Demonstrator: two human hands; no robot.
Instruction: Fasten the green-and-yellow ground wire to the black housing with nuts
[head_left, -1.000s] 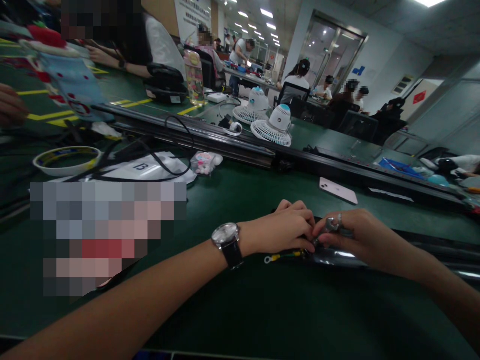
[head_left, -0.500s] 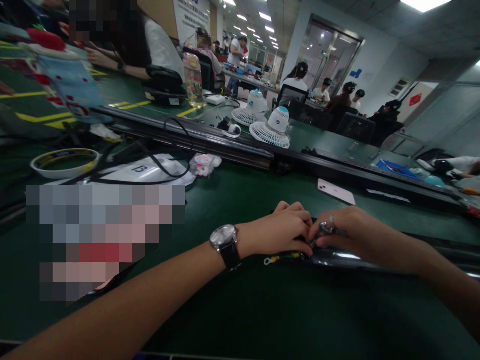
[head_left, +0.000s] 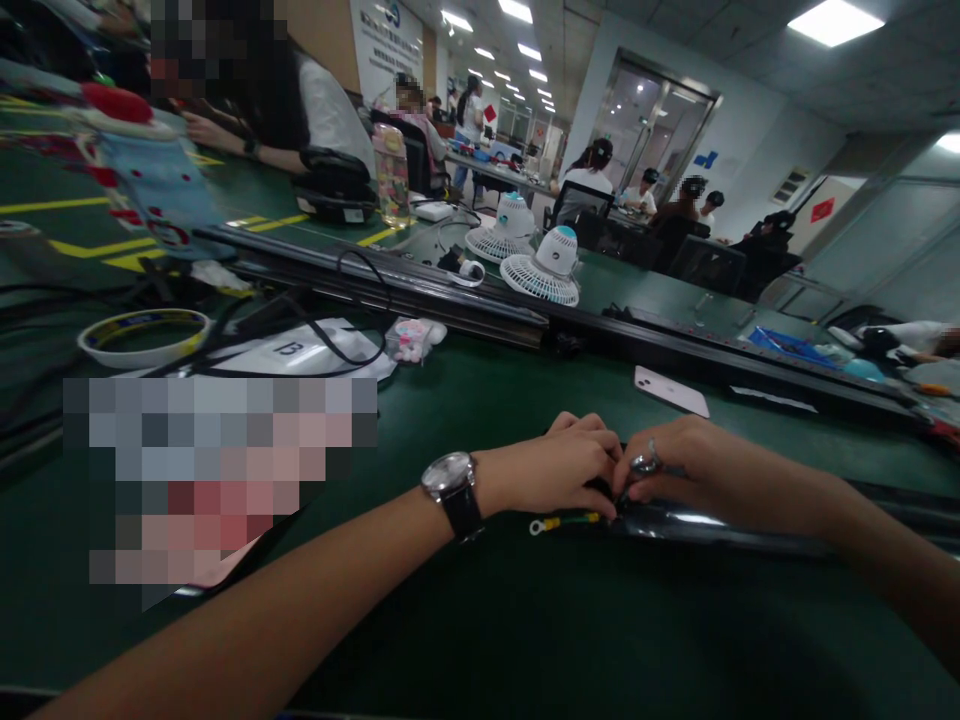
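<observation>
Bright square lights [head_left: 835, 22] shine on the ceiling [head_left: 720, 40] — and over by the pale wall [head_left: 757, 130], I see glass doors [head_left: 652, 125] and dark chairs [head_left: 705, 265].

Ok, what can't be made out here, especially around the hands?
Between left hand and right hand: hidden by fingers, head view.
Wire, inner end: behind left hand, head view.
Dark bar: partly behind right forearm, head view.
Wall sign, lettering: too small, head view.

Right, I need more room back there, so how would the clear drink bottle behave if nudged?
The bottle would probably tip if pushed high, being tall and narrow. Its rounded sides suggest it could roll once down. Its see-through body looks fairly stiff.
</observation>
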